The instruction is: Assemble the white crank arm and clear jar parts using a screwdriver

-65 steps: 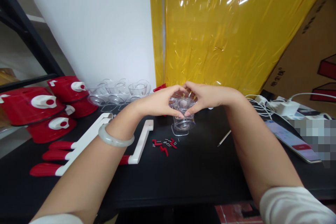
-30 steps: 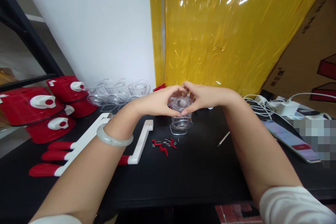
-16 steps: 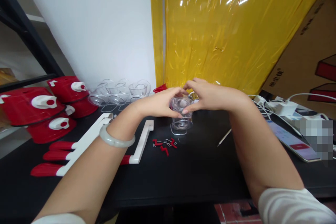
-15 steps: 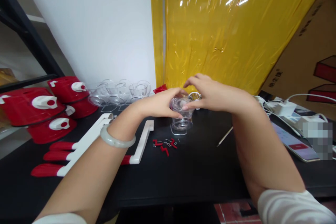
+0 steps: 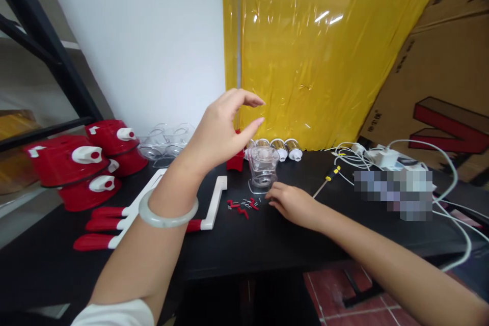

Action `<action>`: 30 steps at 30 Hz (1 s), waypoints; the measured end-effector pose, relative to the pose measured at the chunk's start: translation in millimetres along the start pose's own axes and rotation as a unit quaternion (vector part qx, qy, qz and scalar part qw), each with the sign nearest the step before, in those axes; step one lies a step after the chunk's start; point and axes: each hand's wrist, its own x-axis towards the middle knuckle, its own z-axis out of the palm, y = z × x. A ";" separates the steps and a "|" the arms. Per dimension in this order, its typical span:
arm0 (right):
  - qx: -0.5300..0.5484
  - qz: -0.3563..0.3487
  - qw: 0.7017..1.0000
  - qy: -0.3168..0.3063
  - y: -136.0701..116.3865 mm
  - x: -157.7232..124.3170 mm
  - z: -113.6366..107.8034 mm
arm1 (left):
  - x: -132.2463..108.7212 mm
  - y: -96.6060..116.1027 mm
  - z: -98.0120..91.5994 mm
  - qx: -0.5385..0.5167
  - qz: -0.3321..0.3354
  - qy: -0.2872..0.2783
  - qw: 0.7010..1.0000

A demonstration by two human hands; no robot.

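My left hand (image 5: 225,125) is raised in the air, thumb and fingers spread apart with nothing between them. Below and right of it, a stack of clear plastic containers (image 5: 263,163) stands on the black table. My right hand (image 5: 292,205) rests low beside the stack's base, fingertips drawn together; whatever they hold, if anything, is hidden. Just left of those fingertips lie small red plastic cranked pieces (image 5: 243,211) and several tiny metal pins or screws (image 5: 247,204). A white crank-shaped arm with a red grip (image 5: 214,204) lies near my left wrist.
Red housings with white knobs (image 5: 69,160) are stacked at left, with red-and-white handles (image 5: 103,226) in front. Perforated metal drums (image 5: 280,148) line the back, beside a red part (image 5: 235,160). A yellow-black screwdriver (image 5: 333,173) and white cables (image 5: 355,155) are at right.
Both hands have come off the clear container stack. My left hand has risen up and left; my right hand has dropped to the table beside the stack. The view has shifted a little.
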 end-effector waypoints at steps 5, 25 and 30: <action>0.015 0.065 0.997 0.026 -1.7 10.3 25.2 | -19.4 14.4 11.6 -0.048 -0.001 -0.033 0.998; 0.207 0.090 0.967 0.118 -6.2 5.6 36.6 | -108.8 -35.4 55.2 -0.113 -0.158 -0.320 0.927; 0.355 0.108 0.918 0.140 -12.4 5.0 34.4 | -106.3 -27.2 66.0 -0.032 -0.088 -0.305 0.948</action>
